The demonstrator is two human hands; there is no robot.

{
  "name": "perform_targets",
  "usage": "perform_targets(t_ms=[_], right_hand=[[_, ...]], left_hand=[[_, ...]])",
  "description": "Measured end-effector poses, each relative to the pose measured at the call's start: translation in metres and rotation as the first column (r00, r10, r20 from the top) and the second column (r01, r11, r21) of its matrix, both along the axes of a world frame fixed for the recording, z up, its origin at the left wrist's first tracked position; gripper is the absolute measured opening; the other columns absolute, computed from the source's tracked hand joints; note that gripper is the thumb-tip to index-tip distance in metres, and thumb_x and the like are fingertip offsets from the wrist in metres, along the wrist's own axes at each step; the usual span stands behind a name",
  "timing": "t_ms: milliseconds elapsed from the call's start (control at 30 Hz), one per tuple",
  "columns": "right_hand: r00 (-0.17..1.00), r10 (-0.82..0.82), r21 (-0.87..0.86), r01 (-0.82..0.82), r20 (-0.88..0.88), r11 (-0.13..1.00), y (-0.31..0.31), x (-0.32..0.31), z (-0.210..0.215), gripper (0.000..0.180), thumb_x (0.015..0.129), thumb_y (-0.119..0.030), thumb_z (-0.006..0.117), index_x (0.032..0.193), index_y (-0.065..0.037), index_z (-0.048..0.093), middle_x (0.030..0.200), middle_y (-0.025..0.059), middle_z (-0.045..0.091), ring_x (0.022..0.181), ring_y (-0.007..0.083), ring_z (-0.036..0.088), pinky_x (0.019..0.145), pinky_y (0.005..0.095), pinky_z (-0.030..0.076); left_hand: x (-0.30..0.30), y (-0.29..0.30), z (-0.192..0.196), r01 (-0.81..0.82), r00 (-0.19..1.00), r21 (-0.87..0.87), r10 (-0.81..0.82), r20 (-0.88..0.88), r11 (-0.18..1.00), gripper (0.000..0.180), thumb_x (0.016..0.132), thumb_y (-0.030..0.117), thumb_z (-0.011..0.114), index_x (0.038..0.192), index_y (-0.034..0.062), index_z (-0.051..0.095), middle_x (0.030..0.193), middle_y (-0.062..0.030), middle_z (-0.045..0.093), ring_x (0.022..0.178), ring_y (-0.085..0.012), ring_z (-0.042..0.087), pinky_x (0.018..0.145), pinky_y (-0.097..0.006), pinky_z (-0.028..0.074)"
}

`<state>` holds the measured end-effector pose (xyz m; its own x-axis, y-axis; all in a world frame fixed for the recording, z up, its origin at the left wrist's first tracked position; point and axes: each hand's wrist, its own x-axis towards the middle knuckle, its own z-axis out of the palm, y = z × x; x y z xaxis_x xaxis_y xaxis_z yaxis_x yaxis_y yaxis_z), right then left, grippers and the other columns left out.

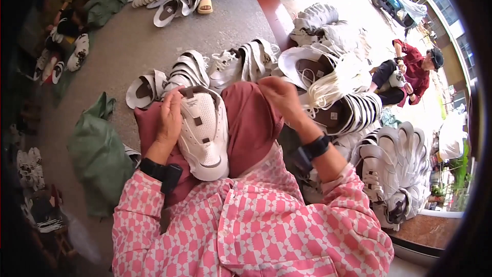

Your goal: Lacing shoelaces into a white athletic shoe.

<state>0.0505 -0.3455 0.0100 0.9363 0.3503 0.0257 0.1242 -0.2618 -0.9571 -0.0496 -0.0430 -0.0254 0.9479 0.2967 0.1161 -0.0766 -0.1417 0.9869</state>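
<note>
A white shoe upper (206, 132) with small brown patches lies on my lap, over dark red trousers (251, 123). My left hand (170, 118) grips its left side and holds it steady. My right hand (280, 97) is raised just to the right of it, fingers pinched together; what it pinches is too small to see, though a bundle of white laces (333, 84) lies right beside it. Both wrists carry black bands, and my sleeves are pink and white checked.
Rows of white shoe uppers (241, 64) lie on the grey floor ahead, and further stacks (400, 164) are at my right. A green sack (97, 154) sits at left. Another person in red (410, 72) sits at right; sandalled feet (205, 5) show at the top.
</note>
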Motion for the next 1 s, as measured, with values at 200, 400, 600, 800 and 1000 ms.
perform_targets(t_ms=[200, 400, 600, 800, 1000], right_hand=[[0.92, -0.387, -0.258, 0.359, -0.065, 0.897, -0.143, 0.021, -0.041, 0.019, 0.088, -0.016, 0.061, 0.096, 0.001, 0.065, 0.071, 0.0064, 0.064, 0.053, 0.0122, 0.059, 0.047, 0.0253, 0.047], [0.773, -0.618, -0.223, 0.583, -0.144, 0.781, -0.158, 0.008, -0.038, 0.029, 0.09, -0.027, 0.062, 0.087, 0.002, 0.061, 0.067, 0.0077, 0.062, 0.043, 0.011, 0.054, 0.038, 0.0245, 0.041], [0.697, -0.694, -0.124, 0.684, -0.179, 0.719, -0.177, 0.029, -0.06, 0.024, 0.088, -0.02, 0.059, 0.079, 0.002, 0.063, 0.062, 0.0054, 0.06, 0.042, 0.0113, 0.051, 0.037, 0.024, 0.039], [0.672, -0.741, 0.172, 0.732, -0.018, 0.66, -0.15, 0.013, -0.036, 0.016, 0.088, -0.019, 0.06, 0.085, -0.004, 0.063, 0.068, 0.002, 0.06, 0.054, 0.0073, 0.051, 0.049, 0.0213, 0.039], [0.975, -0.187, 0.213, 0.209, -0.119, 0.954, -0.027, -0.038, 0.06, 0.016, 0.094, -0.02, 0.055, 0.083, -0.009, 0.059, 0.07, -0.0006, 0.058, 0.059, 0.0076, 0.05, 0.053, 0.0232, 0.041]], left_hand=[[-0.004, -0.001, 0.004, -0.019, 0.999, -0.037, 0.018, -0.045, 0.999, 0.04, 0.103, 0.03, 0.04, 0.122, -0.002, 0.054, 0.116, -0.0085, 0.057, 0.105, -0.0164, 0.052, 0.096, -0.028, 0.039], [-0.007, -0.001, 0.011, 0.002, 1.0, 0.013, -0.001, -0.027, 1.0, 0.04, 0.104, 0.03, 0.038, 0.12, -0.0022, 0.055, 0.112, -0.0081, 0.059, 0.106, -0.0166, 0.052, 0.095, -0.028, 0.039], [0.001, -0.002, 0.008, -0.025, 0.998, -0.037, 0.023, -0.053, 0.999, 0.04, 0.103, 0.03, 0.039, 0.121, -0.0021, 0.055, 0.111, -0.0082, 0.06, 0.103, -0.0172, 0.054, 0.094, -0.029, 0.04], [0.001, 0.001, 0.01, -0.018, 0.999, 0.088, 0.022, -0.046, 0.996, 0.039, 0.102, 0.029, 0.04, 0.122, -0.0022, 0.053, 0.109, -0.0096, 0.058, 0.101, -0.0193, 0.054, 0.093, -0.03, 0.041], [-0.004, 0.018, -0.003, -0.009, 1.0, 0.252, 0.012, -0.011, 0.968, 0.032, 0.101, 0.024, 0.039, 0.112, -0.0013, 0.056, 0.115, -0.0171, 0.056, 0.109, -0.0274, 0.052, 0.1, -0.035, 0.038]])
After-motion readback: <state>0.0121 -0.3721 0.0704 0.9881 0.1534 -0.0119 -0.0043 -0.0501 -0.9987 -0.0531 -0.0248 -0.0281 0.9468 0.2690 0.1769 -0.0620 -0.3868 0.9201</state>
